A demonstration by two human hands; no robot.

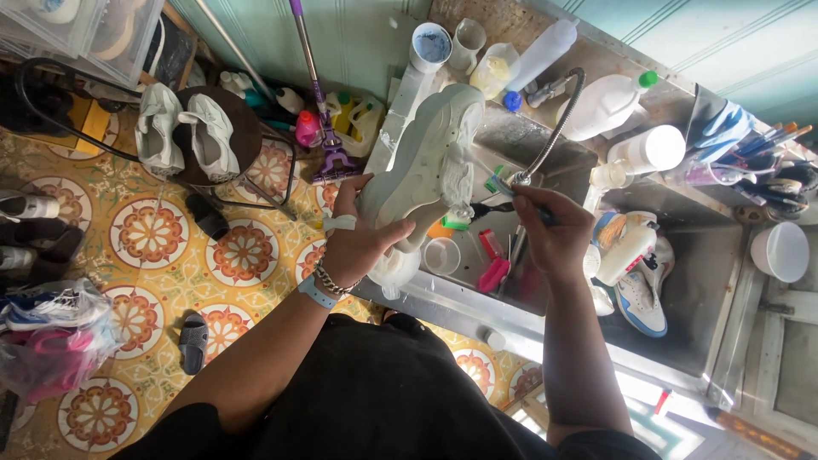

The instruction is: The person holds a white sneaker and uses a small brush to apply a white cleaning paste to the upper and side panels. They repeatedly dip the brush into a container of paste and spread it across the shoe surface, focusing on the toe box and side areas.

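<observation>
Left hand closed around a chunky white sneaker, gripping at the heel end, toe pointing up and away, held over the steel sink. Right hand pinched shut on a thin dark-handled brush, bristle end touching the shoe's side, just under a flexible hose faucet.

Probably light for its bulk; thick stiff sole, softer upper. Likely wet and soapy, so slippery; firmest hold looks to be round the heel and sole edge, as now.

Below the right hand: sink basin with a clear cup, pink and green brushes. Right of it: white squeeze bottle, blue-and-white sneaker. Beyond both hands: white bottles and jugs along the ledge. Left of the left hand: patterned tile floor, pair of pale shoes on a round stool, mop, loose sandals.
</observation>
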